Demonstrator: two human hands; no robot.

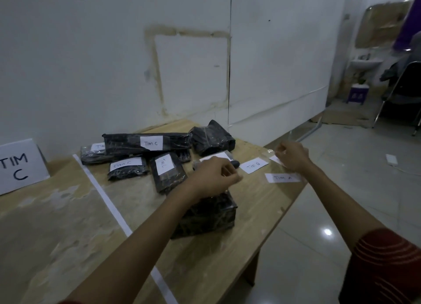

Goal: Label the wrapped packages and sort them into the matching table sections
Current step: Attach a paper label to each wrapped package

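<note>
Package (205,217) under left hand (214,176); right hand (292,156) near table (268,212) edge; fingers curled, hold unclear.

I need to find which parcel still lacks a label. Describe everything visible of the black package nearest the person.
The nearest package is a bundle, black under glossy, crinkled clear wrap. No label shows on its visible faces. It lies on the wooden table, right of the white tape line, apart from the labelled pile. The left forearm crosses its left side; the left hand sits above its far end. Whether either touches it cannot be told.
</note>
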